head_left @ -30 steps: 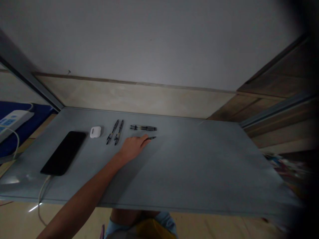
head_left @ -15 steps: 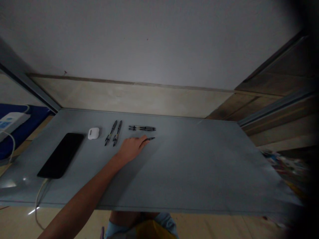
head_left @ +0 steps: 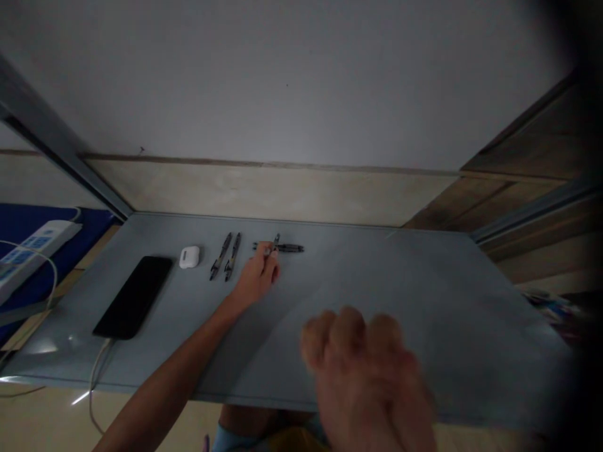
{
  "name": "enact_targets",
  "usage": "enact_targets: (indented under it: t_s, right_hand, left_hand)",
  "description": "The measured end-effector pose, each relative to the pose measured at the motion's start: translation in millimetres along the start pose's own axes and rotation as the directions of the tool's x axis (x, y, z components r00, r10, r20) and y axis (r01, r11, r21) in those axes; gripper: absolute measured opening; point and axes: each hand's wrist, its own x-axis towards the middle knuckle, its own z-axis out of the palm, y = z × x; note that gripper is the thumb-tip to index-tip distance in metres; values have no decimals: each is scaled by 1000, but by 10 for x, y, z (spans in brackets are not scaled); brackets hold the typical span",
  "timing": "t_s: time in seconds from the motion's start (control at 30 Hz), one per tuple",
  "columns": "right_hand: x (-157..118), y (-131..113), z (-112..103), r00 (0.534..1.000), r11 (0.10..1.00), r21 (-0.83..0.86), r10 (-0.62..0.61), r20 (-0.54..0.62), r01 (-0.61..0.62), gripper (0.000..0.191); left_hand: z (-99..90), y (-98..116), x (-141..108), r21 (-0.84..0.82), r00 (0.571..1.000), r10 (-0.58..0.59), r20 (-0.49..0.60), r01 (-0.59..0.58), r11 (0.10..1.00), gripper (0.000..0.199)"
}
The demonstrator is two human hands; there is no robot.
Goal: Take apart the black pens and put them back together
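Observation:
My left hand (head_left: pixel 258 274) is closed on a dark pen (head_left: pixel 276 238), held with its tip pointing up and away. It is just over two dark pens (head_left: pixel 291 248) lying crosswise, and partly covers them. To its left, another two pens, a left one (head_left: pixel 220 257) and a right one (head_left: pixel 233 257), lie side by side, pointing away from me. My right hand (head_left: pixel 365 376) is raised near the camera above the table's front part, blurred, with its fingers curled in. Whatever it may hold is hidden.
On the grey table (head_left: pixel 424 301) are a white earbud case (head_left: pixel 190 257) and a black phone (head_left: pixel 134 298) with a white cable (head_left: pixel 97 370). A white power strip (head_left: pixel 35 251) rests on a blue surface at left. A wall (head_left: pixel 282 194) stands behind the table.
My left hand has lifted and turned the pen, from lying sideways to pointing away, over the crosswise pens. My right hand has come into view from below. The view has shifted slightly.

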Motion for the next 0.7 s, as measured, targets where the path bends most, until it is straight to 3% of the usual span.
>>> enact_targets:
  t_s: [0.07,0.13,0.2,0.3,0.37,0.53,0.7]
  right_hand:
    - [380,257,5,999,996,-79,-30,37,33,19]
    - [697,516,-70,980,936,-336,-35,196,101,16]
    - [904,747,-172,926,833,-507,-16,377,221,30]
    - [1015,1006,-251,844,755,-572,44,534,322,58]
    - [1009,1115,-239,831,763,-547,24,556,344,68]
    - [987,1219,-214,841,856,-420,-30,540,300,50]
    - [993,1272,-286,836,897,-354,-31,548,265,68]
  left_hand:
    - [-28,33,26,-341,999,-46,5,45,939,32]
    - [-58,75,46,-545,997,-71,5,62,836,29]
    - [-79,114,56,-640,995,-96,-18,62,766,26]
    - [-79,146,58,-717,989,-144,-20,87,691,28]
    - [-63,143,58,-760,989,-149,9,104,641,30]
    - [-36,101,67,-840,980,-188,67,157,520,24]
    - [-14,102,62,-863,956,-267,118,232,448,18]
